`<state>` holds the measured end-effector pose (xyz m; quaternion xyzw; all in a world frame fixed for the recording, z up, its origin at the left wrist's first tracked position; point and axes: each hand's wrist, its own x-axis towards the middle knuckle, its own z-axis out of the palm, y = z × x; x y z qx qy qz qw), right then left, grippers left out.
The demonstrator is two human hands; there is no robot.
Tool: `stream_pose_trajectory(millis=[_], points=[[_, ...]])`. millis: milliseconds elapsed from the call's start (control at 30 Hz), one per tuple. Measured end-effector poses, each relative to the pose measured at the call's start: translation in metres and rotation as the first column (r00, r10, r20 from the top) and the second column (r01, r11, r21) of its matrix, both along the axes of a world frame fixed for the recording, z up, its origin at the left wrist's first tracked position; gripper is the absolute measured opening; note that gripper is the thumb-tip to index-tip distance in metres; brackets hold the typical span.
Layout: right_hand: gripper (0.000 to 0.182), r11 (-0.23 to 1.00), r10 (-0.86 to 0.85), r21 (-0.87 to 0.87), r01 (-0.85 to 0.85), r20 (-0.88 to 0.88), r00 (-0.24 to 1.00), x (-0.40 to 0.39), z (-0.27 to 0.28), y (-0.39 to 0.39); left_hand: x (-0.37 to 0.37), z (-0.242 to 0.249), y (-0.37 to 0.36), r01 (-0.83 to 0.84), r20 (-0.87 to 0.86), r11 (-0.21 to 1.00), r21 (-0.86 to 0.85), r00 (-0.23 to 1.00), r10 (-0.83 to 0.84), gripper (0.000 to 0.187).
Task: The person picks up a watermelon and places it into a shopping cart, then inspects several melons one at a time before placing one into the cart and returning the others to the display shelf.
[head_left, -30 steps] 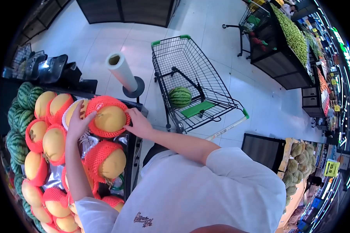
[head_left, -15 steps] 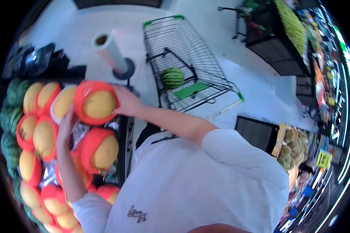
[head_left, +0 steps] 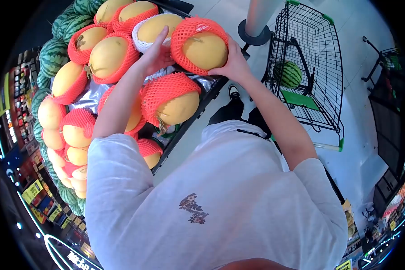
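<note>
A large yellow melon [head_left: 205,51] in a red foam net with a round label sits at the corner of the fruit display. My right hand [head_left: 234,60] grips its right side, thumb low and fingers partly hidden behind it. At its left side is my left hand [head_left: 156,56], thumb raised and fingers spread, fingertips right at the net. Just behind that hand lies a yellow melon in a white net [head_left: 155,30]. Below my hands rests another red-netted melon [head_left: 177,105], tilted on the display.
Several more netted melons [head_left: 108,56] fill the display, with watermelons [head_left: 54,56] along its far side. A shopping cart [head_left: 308,58] holding one watermelon [head_left: 288,74] stands to the right. A pale roll on a stand [head_left: 258,18] rises between display and cart.
The view has turned, so display and cart sit further right in the picture. My right hand stays on the red-netted melon, and my left hand stays by its left side.
</note>
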<state>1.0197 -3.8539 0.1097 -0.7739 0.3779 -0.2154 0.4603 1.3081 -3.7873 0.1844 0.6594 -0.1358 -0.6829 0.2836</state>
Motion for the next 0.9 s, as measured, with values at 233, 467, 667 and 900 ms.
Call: stream_pose_trajectory(millis=[233, 467, 667, 900], points=[[0.138, 0.998, -0.018, 0.057, 0.016, 0.029, 0.999, 0.004, -0.002, -0.002, -0.039, -0.013, -0.008, -0.242, -0.085, 0.961, -0.133, 0.969, 0.232, 0.095], [0.132, 1.0, 0.016, 0.021, -0.017, 0.076, 0.997, -0.002, -0.015, -0.002, -0.037, -0.02, -0.01, -0.2, -0.014, 0.977, -0.069, 0.98, 0.199, 0.08], [0.133, 0.995, -0.043, -0.092, 0.042, -0.013, 0.999, 0.011, -0.019, 0.0, -0.026, -0.03, -0.013, -0.144, 0.025, 0.985, -0.093, 0.989, 0.147, 0.084], [0.136, 0.998, -0.006, -0.063, 0.007, 0.014, 1.0, -0.005, -0.021, 0.007, -0.013, -0.013, -0.003, 0.089, 0.36, 0.994, 0.059, 0.927, -0.105, 0.093]])
